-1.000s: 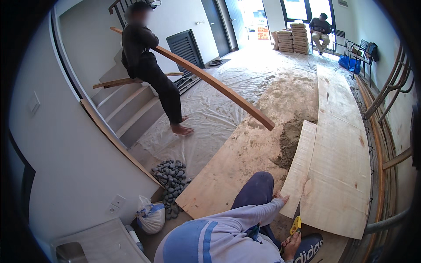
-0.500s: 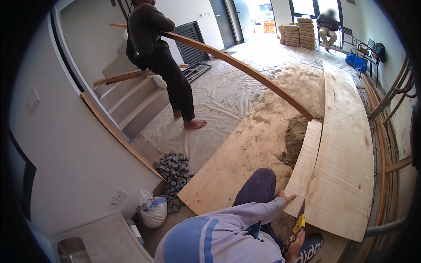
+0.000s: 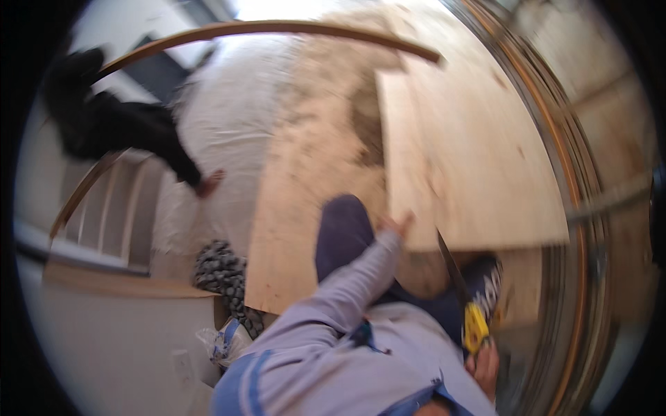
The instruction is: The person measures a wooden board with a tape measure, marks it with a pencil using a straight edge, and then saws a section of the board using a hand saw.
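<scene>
A handsaw [image 3: 454, 270] with a yellow handle is in my right hand [image 3: 485, 366], whose fingers are wrapped round the grip. The blade slants up and left, its tip at the near edge of a pale plywood sheet [image 3: 479, 152]. My left hand [image 3: 399, 225] rests on the near left corner of that plywood, left of the blade, fingers stretched out over the wood. Motion blur softens the fingers and the board's surface. Beneath lies a larger, dirt-stained plywood sheet [image 3: 298, 187]; my bent knee is over it.
A person in black trousers [image 3: 142, 128] stands left with a long wooden beam [image 3: 277, 28] that reaches across to the plywood. Steps [image 3: 125, 208], dark pebbles [image 3: 220, 277] and a white bag [image 3: 232, 340] are on the left. Long rods [image 3: 555, 132] run along the right.
The view has turned and tilted down, so everything shifts and blurs. More of the saw blade shows behind the plywood's near edge. My left hand stays on the wood.
</scene>
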{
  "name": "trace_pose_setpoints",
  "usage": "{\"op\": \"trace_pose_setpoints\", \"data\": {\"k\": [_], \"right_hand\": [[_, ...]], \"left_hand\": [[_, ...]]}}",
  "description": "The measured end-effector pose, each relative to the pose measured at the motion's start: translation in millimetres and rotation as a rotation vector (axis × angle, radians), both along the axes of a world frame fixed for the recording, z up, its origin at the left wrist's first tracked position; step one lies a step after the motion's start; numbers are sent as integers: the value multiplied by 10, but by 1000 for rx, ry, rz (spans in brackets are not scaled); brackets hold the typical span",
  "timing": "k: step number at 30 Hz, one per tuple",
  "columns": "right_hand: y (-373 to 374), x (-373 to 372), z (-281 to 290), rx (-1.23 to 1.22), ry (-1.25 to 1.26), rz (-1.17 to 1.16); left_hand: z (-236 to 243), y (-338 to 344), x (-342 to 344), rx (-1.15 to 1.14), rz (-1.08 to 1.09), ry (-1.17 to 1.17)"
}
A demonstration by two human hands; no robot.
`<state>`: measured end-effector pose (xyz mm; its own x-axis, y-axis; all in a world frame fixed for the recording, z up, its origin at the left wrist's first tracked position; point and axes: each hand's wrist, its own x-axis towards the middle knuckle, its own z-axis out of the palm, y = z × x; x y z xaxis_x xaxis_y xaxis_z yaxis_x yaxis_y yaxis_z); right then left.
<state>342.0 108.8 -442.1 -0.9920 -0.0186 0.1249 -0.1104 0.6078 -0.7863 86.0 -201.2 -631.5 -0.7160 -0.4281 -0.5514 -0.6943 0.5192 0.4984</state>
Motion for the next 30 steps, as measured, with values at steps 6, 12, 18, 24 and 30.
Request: {"op": "trace_pose_setpoints", "data": {"k": [6,12,18,24,30], "right_hand": [[-630,-1130,-820,-573,-548,-1],[-530,-581,-62,-711,-631,-118],[-414,-166,142,-623,-703,-184],[-601,-844,-480,-187,-323,72],[-386,-40,568,-662,-733,-190]], "left_hand": [[547,433,212,6,248,348],[180,310,213,244,243,433],[242,186,198,270,184,376],[-102,214,47,59,146,445],[6,149,223,273,229,518]]}}
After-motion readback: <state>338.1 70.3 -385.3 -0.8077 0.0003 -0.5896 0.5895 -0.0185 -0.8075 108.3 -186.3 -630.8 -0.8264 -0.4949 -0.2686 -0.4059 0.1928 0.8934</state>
